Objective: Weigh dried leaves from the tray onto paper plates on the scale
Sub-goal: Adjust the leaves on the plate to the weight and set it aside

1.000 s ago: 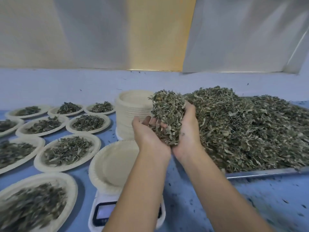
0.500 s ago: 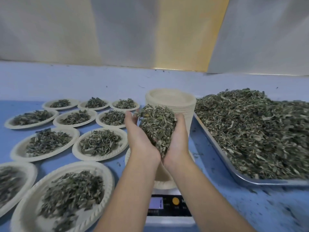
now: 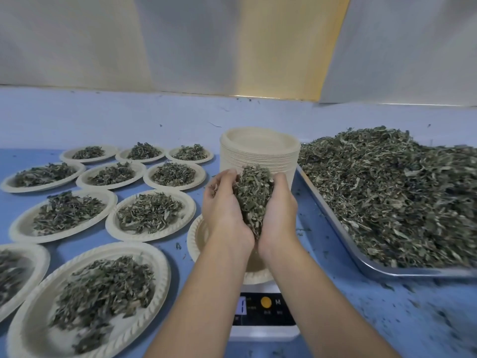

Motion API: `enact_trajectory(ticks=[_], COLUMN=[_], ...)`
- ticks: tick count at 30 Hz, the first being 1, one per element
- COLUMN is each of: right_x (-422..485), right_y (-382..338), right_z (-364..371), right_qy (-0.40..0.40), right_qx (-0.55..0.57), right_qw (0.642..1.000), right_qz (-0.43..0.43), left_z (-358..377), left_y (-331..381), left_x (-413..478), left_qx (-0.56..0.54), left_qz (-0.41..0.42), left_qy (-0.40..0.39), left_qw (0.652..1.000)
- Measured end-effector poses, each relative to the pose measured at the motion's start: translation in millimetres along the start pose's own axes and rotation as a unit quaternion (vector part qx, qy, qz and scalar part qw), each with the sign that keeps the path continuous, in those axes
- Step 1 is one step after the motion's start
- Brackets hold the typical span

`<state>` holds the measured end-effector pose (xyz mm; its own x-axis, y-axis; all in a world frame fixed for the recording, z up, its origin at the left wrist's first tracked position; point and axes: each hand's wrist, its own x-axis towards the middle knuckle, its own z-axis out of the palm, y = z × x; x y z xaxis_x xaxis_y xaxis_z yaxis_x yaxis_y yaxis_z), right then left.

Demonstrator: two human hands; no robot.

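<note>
A handful of leaves [image 3: 254, 200] sits just right of the frame's centre, cupped between the left hand [image 3: 224, 215] and the right hand [image 3: 280, 218]. The fingers [image 3: 222, 182] of both hands curl inward around the clump and press it from either side. The hands hover directly over a paper plate [image 3: 194, 239] that rests on the scale [image 3: 268, 316]. What shows of that plate looks bare, though the wrists hide most of it. The scale's display is lit, but the reading is too blurred to trust.

On the right, the tray [image 3: 333, 223] holds a deep pile of leaves [image 3: 387, 197], so plenty is left to portion. Behind the hands stands a tall stack of plates [image 3: 258, 151], unused. On the left of the frame, ten filled plates [image 3: 165, 270] lie in rows on the blue desk [image 3: 361, 319]. So the job is well underway but far from finished: this portion has yet to be dropped and weighed.
</note>
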<state>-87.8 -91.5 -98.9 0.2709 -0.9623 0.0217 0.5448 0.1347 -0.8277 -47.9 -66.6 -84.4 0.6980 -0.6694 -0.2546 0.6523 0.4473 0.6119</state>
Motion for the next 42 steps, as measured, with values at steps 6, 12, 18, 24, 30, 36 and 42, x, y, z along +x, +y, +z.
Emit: enact_trajectory(ticks=[6, 12, 18, 24, 30, 36, 42], right_x=[-3, -4, -1, 7, 11, 8, 6], right_y=[-10, -20, -24, -33, -31, -31, -33], right_z=[2, -5, -9, -19, -22, -22, -21], right_qy=[-0.006, -0.019, -0.053, -0.174, -0.258, -0.292, -0.284], right_qx=[-0.120, -0.217, -0.295, -0.498, -0.581, -0.599, -0.552], right_qw=[0.988, 0.968, 0.941, 0.825, 0.752, 0.732, 0.777], right_qz=[-0.092, -0.122, -0.158, -0.201, -0.174, -0.144, -0.109], left_z=[-1, -2, -7, -12, -15, -15, -16], left_y=[1, 8, 25, 42, 49, 49, 51], left_x=[0, 3, 7, 11, 11, 10, 11], left_qx=[0.017, -0.004, -0.032, -0.007, 0.023, 0.036, 0.058], left_qz=[0.004, -0.017, 0.006, 0.040, 0.078, 0.068, 0.060], left_qy=[-0.006, 0.037, 0.033, 0.031, 0.047, 0.030, 0.036], left_qw=[1.000, 0.999, 0.999, 0.999, 0.996, 0.997, 0.996])
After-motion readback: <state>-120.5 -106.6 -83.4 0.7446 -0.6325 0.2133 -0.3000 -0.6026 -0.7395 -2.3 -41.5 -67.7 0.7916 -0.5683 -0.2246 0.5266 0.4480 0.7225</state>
